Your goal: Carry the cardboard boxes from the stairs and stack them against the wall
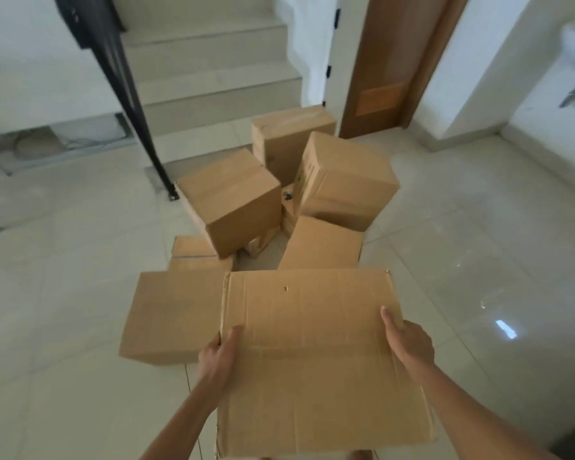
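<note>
Boxes (279,194) before stairs (213,84)

The nearest box (312,353) was a large, plain brown carton with a creased top and a frayed left edge. It was held level, with the left hand (219,353) and the right hand (409,343) gripping opposite sides, thumbs on top. Just beyond it on the left lay a low flat box (170,317), with a smaller box (193,252) at its far edge. Farther off sat a loose cluster of closed brown cartons — a tilted middle box (233,200), an upright far box (289,137), a leaning right box (346,177) and a slanted near-right box (322,244).
</note>
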